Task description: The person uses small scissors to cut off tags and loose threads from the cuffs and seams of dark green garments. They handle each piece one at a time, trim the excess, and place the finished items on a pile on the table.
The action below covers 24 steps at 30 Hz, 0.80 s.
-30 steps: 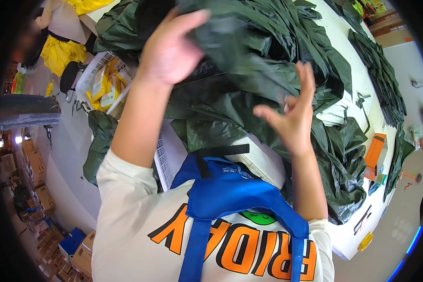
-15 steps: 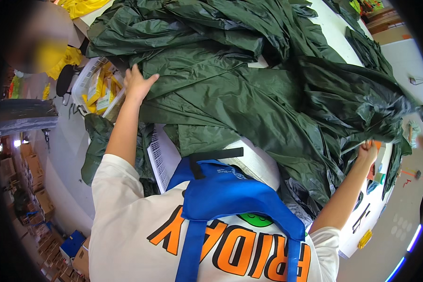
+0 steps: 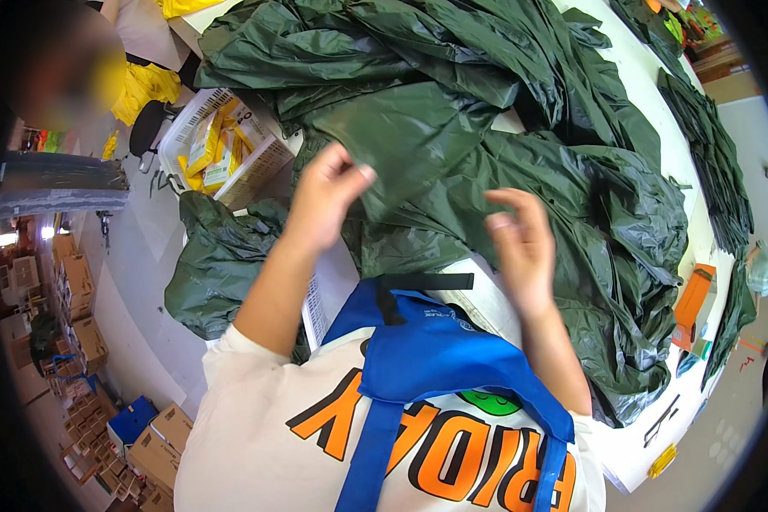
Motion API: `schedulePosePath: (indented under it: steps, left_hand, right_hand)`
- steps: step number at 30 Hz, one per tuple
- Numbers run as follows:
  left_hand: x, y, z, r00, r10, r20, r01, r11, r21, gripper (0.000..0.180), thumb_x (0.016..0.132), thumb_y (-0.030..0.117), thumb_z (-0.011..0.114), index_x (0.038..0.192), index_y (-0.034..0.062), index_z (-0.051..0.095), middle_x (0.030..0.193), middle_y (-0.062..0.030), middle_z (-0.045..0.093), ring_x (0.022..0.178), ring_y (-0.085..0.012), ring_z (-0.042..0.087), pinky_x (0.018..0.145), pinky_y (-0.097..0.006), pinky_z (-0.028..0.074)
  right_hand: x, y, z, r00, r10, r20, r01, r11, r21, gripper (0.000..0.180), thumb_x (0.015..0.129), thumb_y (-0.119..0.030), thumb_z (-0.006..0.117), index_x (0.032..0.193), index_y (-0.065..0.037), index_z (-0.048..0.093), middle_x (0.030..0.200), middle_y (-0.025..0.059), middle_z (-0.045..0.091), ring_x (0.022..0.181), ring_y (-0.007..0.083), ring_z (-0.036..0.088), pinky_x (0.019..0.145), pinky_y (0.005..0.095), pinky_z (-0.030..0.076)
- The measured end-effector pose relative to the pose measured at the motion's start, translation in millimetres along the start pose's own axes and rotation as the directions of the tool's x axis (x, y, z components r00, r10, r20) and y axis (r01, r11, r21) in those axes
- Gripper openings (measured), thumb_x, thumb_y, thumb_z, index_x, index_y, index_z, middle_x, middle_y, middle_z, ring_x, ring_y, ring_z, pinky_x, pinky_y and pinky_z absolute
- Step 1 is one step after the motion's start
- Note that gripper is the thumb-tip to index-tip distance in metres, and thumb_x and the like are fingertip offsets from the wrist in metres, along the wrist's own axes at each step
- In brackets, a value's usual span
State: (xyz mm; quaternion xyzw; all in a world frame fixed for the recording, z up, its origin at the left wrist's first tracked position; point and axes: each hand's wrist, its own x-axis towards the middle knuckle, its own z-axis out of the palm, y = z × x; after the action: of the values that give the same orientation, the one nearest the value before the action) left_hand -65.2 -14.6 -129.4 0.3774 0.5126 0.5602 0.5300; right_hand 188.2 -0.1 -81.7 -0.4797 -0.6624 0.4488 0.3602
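Observation:
A big heap of dark green plastic garments (image 3: 503,128) covers the white table (image 3: 636,444). My left hand (image 3: 326,194) pinches the near edge of a folded dark green sheet (image 3: 410,141) between thumb and fingers. My right hand (image 3: 520,243) hovers just to the right, over the crumpled green material, fingers loosely curled and apart, holding nothing that I can see. A blue strap and pouch (image 3: 427,341) hang on my chest below the hands.
A white basket of yellow packets (image 3: 218,145) stands left of the table, with a green bundle (image 3: 218,260) below it. An orange tool (image 3: 693,303) lies at the table's right edge. More folded green pieces (image 3: 717,145) line the far right. Cardboard boxes (image 3: 102,418) sit on the floor, lower left.
Both hands came back in from wide apart. The left moved right from the heap's left edge and took the sheet's edge; the right came up from the table's right side to the middle.

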Motion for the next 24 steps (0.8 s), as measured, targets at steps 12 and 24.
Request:
schedulePosePath:
  steps: [12,24]
  left_hand:
    - [-50.2,18.8,66.8,0.955,0.214,0.204,-0.157,0.952,-0.261,0.048,0.078,0.008,0.067,0.115,-0.0045,0.038,0.115,-0.0145,0.049,0.107,-0.0193,0.050,0.092,-0.036,0.044]
    - [-43.8,44.7,76.7,0.984,0.059,0.166,0.006,0.930,-0.368,0.017,0.087,0.007,0.056,0.102,-0.0012,0.058,0.093,-0.0057,0.061,0.080,-0.0121,0.059,0.071,-0.028,0.051]
  right_hand:
    - [-13.3,-19.8,24.4,0.995,-0.034,0.095,0.031,0.999,0.035,0.020,0.074,-0.006,0.071,0.070,-0.002,0.052,0.058,0.0002,0.046,0.055,0.0054,0.039,0.049,0.0214,0.033]
    - [-21.7,-17.4,-2.2,0.993,0.107,-0.038,-0.058,0.768,0.638,0.009,0.085,-0.011,0.058,0.080,-0.007,0.052,0.089,0.0017,0.051,0.071,0.0031,0.043,0.064,0.0188,0.033]
